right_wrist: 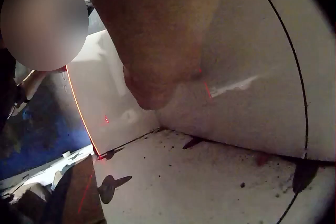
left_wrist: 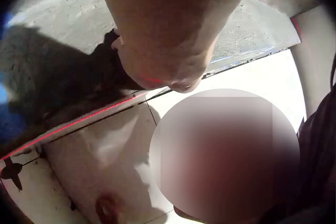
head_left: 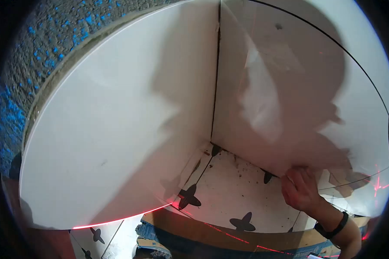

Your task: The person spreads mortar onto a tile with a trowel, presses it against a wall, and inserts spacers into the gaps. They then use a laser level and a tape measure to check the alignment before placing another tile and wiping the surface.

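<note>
A large white tile (head_left: 108, 121) stands upright on the left, its outer edge close to a rough grey wall. My left hand (left_wrist: 163, 71) grips that tile at its edge, with fingers reaching over to the wall side; the tile hides part of them. My right hand (head_left: 301, 190) is curled into a fist low against the right white wall tile (head_left: 263, 108), just above the patterned floor tiles (head_left: 224, 190). No object shows in the right hand, and its fingertips are hidden. In the right wrist view the same fist (right_wrist: 157, 90) appears in front of the corner.
Rough grey wall (head_left: 52, 47) with blue flecks rises behind the left tile. Red laser lines run along that tile's lower edge and across the floor. Brown cardboard (head_left: 181, 228) lies in front of the floor tiles. Small dark crumbs (right_wrist: 242, 185) dot the floor.
</note>
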`<state>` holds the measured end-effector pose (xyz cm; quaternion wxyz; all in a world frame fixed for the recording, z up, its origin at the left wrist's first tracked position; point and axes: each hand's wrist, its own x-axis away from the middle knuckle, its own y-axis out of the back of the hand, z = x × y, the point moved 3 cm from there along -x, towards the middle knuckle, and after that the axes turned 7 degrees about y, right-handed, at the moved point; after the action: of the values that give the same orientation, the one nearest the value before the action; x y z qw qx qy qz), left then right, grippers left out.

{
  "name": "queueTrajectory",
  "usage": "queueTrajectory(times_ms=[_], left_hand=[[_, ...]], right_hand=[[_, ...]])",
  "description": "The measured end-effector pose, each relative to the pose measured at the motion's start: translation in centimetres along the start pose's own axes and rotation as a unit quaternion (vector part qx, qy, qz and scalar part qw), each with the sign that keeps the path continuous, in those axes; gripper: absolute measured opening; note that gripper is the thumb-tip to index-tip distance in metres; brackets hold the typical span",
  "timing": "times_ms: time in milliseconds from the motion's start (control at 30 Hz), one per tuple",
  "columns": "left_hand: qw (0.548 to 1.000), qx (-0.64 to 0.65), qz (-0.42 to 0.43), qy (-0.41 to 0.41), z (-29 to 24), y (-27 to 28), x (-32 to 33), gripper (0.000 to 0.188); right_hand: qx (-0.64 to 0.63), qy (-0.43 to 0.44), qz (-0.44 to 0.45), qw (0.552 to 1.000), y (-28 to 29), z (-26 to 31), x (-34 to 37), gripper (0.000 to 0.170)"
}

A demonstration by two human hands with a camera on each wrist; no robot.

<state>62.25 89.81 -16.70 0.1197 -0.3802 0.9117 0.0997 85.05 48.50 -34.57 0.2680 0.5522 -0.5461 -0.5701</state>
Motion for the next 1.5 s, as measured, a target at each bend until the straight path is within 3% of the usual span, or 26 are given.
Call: queueTrajectory(times_ms=[400,567,633,667,700,800,833,933,1033,1133,1200,1400,1500], left_hand=[[0.999,-0.044,0.019,-0.02,-0.7,-0.6,0.0,0.039],[0.968,-0.196,0.061,-0.143,-2.8,-0.3,0.4,0.038],[0.984,-0.065,0.004,-0.165,-1.6,-0.8,0.5,0.043],[0.983,-0.001,-0.022,-0.181,-1.1,-1.3,0.5,0.046],[0.979,0.172,-0.103,-0.033,-0.6,-0.8,0.3,0.046],[0.975,-0.083,-0.204,-0.026,1.3,1.6,1.7,0.061],[0.988,-0.01,-0.153,-0.034,1.3,1.4,1.6,0.063],[0.984,0.102,-0.145,-0.005,0.6,-1.2,1.1,0.065],[0.99,0.069,-0.124,-0.016,0.5,-1.7,1.2,0.066],[0.99,0.101,-0.096,0.0,0.4,-1.5,1.6,0.067],[0.989,0.12,-0.087,0.008,0.6,-1.1,1.7,0.068],[0.987,0.007,-0.133,-0.087,1.1,-0.3,1.5,0.069],[0.985,0.019,-0.151,-0.076,0.9,-1.1,1.8,0.07]], right_hand=[[0.025,0.032,-0.018,0.999,0.1,-0.3,0.1,0.028],[0.009,0.005,-0.024,1.0,-0.4,0.4,-0.4,0.027],[-0.063,-0.083,-0.031,0.994,-1.4,1.2,-1.3,0.023],[-0.064,-0.084,-0.028,0.994,-2.4,1.9,-1.7,0.023],[-0.118,-0.13,-0.045,0.983,-4.0,2.7,-1.9,0.021],[-0.208,-0.187,-0.099,0.955,-7.9,4.8,-5.4,0.019],[-0.218,-0.208,-0.125,0.945,-9.1,5.5,-6.7,0.019],[-0.267,-0.256,-0.158,0.916,-12.8,6.6,-10.7,0.017],[-0.259,-0.323,-0.152,0.897,-15.4,7.1,-13.0,0.016],[-0.243,-0.338,-0.154,0.896,-17.4,7.2,-13.6,0.016],[-0.249,-0.332,-0.171,0.894,-17.6,7.2,-13.9,0.016],[-0.24,-0.307,-0.168,0.905,-17.8,7.0,-14.1,0.022],[-0.249,-0.308,-0.165,0.903,-17.8,6.9,-14.1,0.021]])
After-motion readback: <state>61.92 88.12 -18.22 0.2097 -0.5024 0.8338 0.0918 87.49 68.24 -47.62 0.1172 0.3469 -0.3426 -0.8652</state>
